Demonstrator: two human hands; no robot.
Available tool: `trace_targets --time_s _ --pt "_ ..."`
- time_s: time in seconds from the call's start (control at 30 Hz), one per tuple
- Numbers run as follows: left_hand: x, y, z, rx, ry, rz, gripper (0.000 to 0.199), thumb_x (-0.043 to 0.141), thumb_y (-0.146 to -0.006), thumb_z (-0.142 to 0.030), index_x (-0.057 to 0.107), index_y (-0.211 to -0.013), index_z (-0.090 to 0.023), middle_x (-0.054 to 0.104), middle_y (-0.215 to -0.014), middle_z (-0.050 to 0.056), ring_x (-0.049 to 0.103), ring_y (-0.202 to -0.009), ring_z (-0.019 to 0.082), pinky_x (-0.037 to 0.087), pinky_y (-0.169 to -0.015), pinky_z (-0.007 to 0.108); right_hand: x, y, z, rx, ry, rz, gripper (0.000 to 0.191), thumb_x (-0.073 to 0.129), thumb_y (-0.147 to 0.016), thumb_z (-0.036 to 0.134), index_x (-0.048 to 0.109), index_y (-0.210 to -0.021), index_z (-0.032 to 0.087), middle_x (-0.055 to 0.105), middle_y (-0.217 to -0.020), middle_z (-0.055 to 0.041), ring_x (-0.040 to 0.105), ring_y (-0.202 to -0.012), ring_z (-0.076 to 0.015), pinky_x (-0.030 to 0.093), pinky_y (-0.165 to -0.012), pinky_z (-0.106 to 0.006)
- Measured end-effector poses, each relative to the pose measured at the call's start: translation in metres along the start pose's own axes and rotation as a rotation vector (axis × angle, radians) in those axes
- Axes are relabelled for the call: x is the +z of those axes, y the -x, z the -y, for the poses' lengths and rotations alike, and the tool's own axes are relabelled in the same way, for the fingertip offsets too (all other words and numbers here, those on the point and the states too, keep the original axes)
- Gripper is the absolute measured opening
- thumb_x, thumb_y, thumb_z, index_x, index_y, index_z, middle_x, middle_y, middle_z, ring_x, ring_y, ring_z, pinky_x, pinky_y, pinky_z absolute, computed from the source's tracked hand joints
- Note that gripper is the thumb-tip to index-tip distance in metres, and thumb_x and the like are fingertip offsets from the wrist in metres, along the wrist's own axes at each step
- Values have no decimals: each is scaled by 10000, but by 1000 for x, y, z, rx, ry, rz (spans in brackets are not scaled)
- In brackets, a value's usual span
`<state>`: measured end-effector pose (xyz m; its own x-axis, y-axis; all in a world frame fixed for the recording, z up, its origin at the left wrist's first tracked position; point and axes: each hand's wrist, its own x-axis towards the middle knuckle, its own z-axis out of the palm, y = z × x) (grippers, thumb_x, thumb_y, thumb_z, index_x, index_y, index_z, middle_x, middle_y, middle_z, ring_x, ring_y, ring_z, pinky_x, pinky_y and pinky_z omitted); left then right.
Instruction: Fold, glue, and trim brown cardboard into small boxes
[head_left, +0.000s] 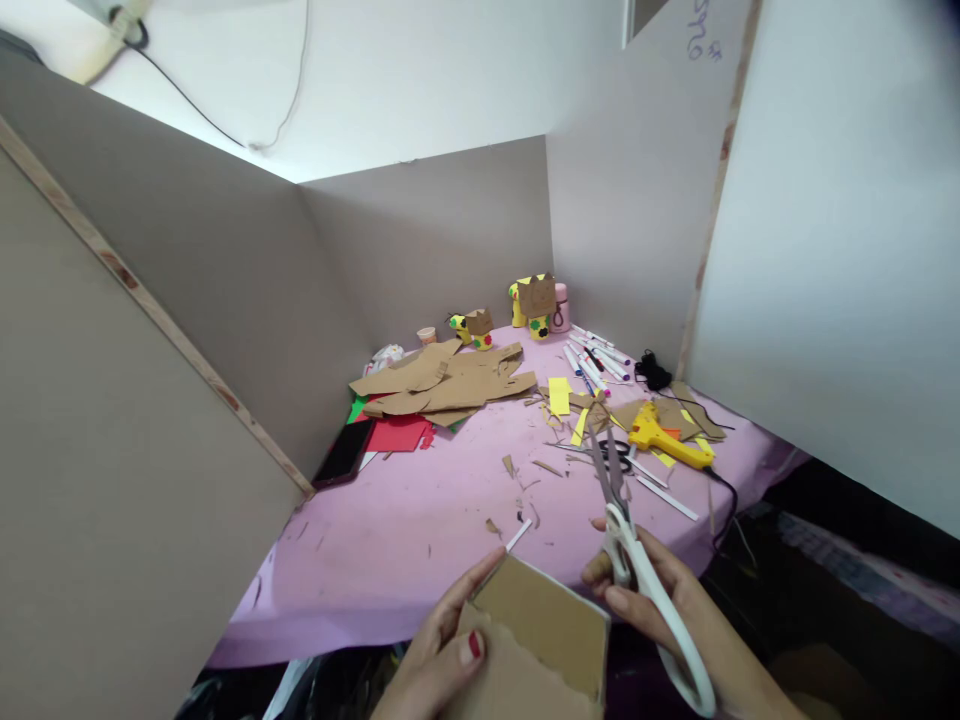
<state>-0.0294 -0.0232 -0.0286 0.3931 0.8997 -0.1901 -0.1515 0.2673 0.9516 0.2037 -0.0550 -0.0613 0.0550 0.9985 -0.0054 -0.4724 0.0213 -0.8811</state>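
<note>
My left hand [442,645] grips a brown cardboard piece [551,620] at the near edge of the table, thumb on its face and fingers along its far side. A paler, ragged-edged layer covers its lower part. A narrow white strip [519,536] sticks out past my left fingertips. In my right hand [637,590] is a pair of scissors [613,485] with white handles, held upright just right of the cardboard. Their blades point away from me and stand slightly apart, with nothing seen between them.
Cardboard sheets [450,385], red paper [394,433] and a dark phone [343,452] lie at the left. Markers [596,362], a yellow glue gun [664,437] with a cord, and black-handled scissors [616,456] lie at the right. Decorated yellow figures [538,300] and a pink bottle [561,308] stand behind.
</note>
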Motion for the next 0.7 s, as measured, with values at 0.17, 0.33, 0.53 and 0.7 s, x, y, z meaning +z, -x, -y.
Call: trace_targets --time_s 0.17,0.33,0.53,0.7 --pt "-11 -16 9 -11 -5 -30 684 798 -449 -713 796 -879 -181 773 -985 168 523 -1250 430 381 -1097 432 2 4 4 -32 27 175 545 840 -664 463 639 -1150 320 702 -875 0 585 -777 -164 424 -709 -278" --pt "-3 -7 4 -52 115 45 846 835 -475 -634 687 -1189 -206 702 -1197 152 577 -1190 424 460 -1006 470 8 2 8 58 157 135 524 810 -681 491 618 -1089 225 599 -681 46 463 -605 -115 337 -596 -248" --pt "5 12 -11 -58 175 53 743 826 -605 -453 603 -1285 -254 549 -1408 113 575 -1196 371 475 -950 422 6 1 5 115 225 40 544 762 -719 480 562 -1138 197 573 -653 50 480 -585 -132 326 -553 -255" --pt "8 18 -17 20 55 -61 879 850 -510 -550 593 -1295 -248 582 -1370 120 504 -1260 409 425 -1016 452 -10 5 4 86 299 98 536 775 -731 436 588 -1178 207 633 -773 8 546 -710 -171 401 -676 -299"
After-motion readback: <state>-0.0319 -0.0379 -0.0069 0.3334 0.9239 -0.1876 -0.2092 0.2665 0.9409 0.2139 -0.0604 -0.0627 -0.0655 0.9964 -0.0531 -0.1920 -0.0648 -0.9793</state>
